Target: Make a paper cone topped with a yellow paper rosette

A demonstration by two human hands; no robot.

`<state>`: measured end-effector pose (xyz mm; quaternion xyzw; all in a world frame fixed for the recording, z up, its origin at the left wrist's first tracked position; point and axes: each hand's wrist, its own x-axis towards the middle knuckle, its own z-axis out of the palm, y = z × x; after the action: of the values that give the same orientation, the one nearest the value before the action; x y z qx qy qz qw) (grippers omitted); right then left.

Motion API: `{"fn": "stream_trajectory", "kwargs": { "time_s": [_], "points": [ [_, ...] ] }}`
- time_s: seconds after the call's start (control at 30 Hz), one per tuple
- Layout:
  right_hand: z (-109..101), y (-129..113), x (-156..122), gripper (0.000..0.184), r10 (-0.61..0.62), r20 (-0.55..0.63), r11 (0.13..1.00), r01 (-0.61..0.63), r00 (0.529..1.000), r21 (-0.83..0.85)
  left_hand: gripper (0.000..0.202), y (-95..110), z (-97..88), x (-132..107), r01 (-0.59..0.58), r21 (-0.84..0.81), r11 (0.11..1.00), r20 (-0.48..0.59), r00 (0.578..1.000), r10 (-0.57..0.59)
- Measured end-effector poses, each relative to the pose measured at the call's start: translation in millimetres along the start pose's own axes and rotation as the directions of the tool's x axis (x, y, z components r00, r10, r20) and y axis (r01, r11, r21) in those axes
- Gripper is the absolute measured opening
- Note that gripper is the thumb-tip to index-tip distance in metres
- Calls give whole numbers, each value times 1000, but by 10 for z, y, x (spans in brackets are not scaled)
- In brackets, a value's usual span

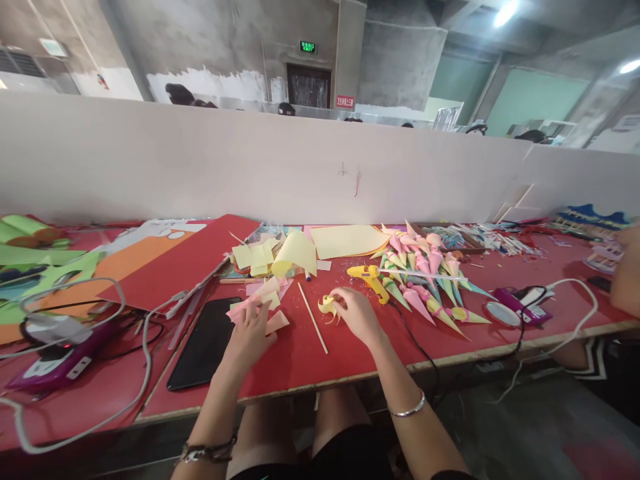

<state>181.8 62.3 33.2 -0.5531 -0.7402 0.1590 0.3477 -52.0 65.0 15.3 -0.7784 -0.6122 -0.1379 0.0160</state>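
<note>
My right hand [359, 315] pinches a small curled piece of yellow paper [327, 306] just above the red table. My left hand [250, 337] reaches over pink paper pieces [256, 297], its fingertips touching them and its thumb apart. A thin wooden stick [313, 319] lies on the table between my hands. Right beyond my right hand is a yellow glue gun [371, 277]. Beside it lies a pile of paper cones [425, 267] in pink, green and yellow.
A black tablet-like slab [203, 347] lies left of my left hand. Farther back are a rolled yellow sheet [295, 253] and large red card [185, 260]. Purple power strips [65, 360] with cables lie at both sides. A white partition [280, 160] stands behind. Another person's arm [627, 273] shows at right.
</note>
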Motion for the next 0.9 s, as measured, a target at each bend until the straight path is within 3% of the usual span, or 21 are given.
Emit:
{"fn": "stream_trajectory", "kwargs": {
  "time_s": [0.13,0.2,0.27,0.33,0.47,0.53,0.7,0.8,0.9],
  "points": [
    [-76,-17,-86,15,4,-43,972,6,999,235,66,332,-171,34,-98,-214,972,-35,995,93],
    [-116,-61,-129,15,-23,-41,951,35,999,306,71,536,-205,66,-197,-364,910,-53,980,191],
    [-159,-110,-161,15,-64,-35,939,72,997,336,77,697,-200,96,-212,-503,838,-8,971,241],
    [-203,-141,-180,14,-114,-24,931,115,993,348,72,787,-182,117,-174,-628,758,66,959,276],
    [-258,-125,-197,16,-199,37,909,170,979,380,42,819,-185,130,-70,-801,594,165,928,333],
    [-259,-99,-202,17,-210,64,899,167,976,404,36,828,-198,126,-31,-827,561,196,920,340],
    [-220,-81,-193,18,-207,68,874,153,976,460,19,892,-170,123,77,-854,514,323,853,409],
    [-183,-82,-183,19,-187,36,878,150,982,455,16,913,-96,137,77,-863,500,275,901,336],
    [-122,-52,-199,23,-84,-37,893,91,996,442,21,905,24,155,21,-858,513,151,965,213]
  ]
}}
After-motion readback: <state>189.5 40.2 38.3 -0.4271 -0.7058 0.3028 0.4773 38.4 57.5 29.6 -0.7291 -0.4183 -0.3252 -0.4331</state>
